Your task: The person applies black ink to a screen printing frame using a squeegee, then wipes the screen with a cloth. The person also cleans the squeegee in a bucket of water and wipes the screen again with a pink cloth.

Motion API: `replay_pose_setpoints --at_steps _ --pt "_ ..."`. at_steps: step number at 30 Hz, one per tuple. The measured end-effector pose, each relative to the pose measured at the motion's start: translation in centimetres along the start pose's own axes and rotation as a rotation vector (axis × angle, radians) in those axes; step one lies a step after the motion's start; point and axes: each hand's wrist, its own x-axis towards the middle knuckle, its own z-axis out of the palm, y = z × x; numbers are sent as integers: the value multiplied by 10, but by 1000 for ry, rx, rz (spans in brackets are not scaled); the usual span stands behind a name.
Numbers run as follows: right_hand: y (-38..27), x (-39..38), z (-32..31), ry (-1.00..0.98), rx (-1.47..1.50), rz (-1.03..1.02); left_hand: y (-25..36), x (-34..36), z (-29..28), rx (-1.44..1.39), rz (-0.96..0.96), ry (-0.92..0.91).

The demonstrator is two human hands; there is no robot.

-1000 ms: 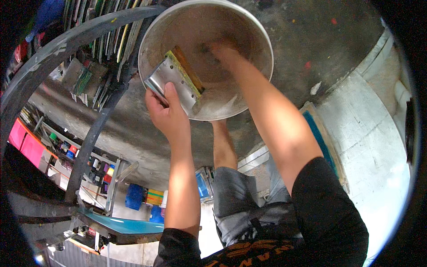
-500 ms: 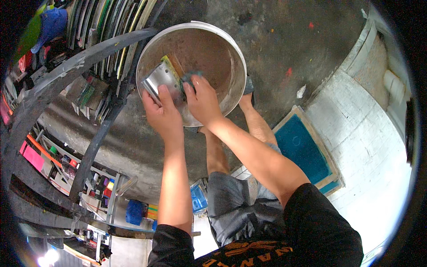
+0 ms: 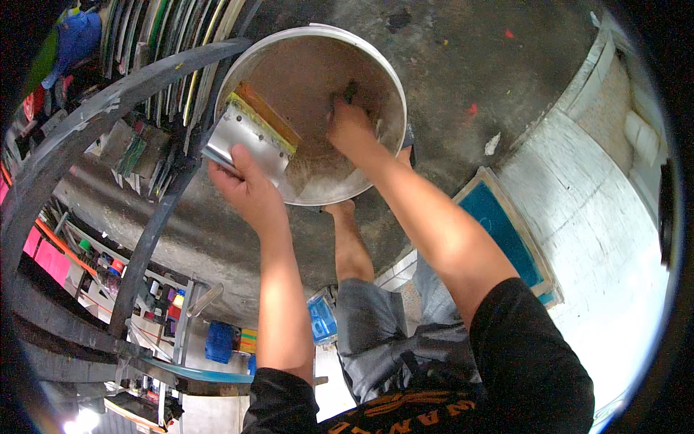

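My left hand point(image 3: 249, 189) is closed on a screen-printing squeegee point(image 3: 253, 141), thumb on top of its shiny metal handle. The amber rubber blade, smeared yellow along its joint, slants over the left part of a round white bucket point(image 3: 361, 45). Brownish, murky water point(image 3: 296, 76) lies in the bucket. Over the right half of the bucket, my right hand point(image 3: 352, 129) is closed, fingers downward, around a small dark green scrap point(image 3: 351, 90), perhaps a pad or cloth. Most of that scrap is hidden by the fingers.
Upright flat boards or frames point(image 3: 170, 50) stand in a rack at the far left, behind a dark curved metal bar point(image 3: 130, 90). A teal-meshed printing screen point(image 3: 499, 228) leans by a white surface point(image 3: 578, 239) at right. Shelves with bottles point(image 3: 163, 296) are at lower left.
My hands have moved apart. The squeegee has shifted left and toward me, its blade now uncovered. My right hand has left the squeegee, going right with the dark green scrap.
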Motion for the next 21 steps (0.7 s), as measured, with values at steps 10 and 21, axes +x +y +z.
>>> replay_pose_setpoints --at_steps 10,21 --pt "18 72 31 -322 168 261 -12 -16 -12 -73 -104 -100" --pt "-26 -58 -37 -153 829 -203 21 -24 -4 127 -152 -227"
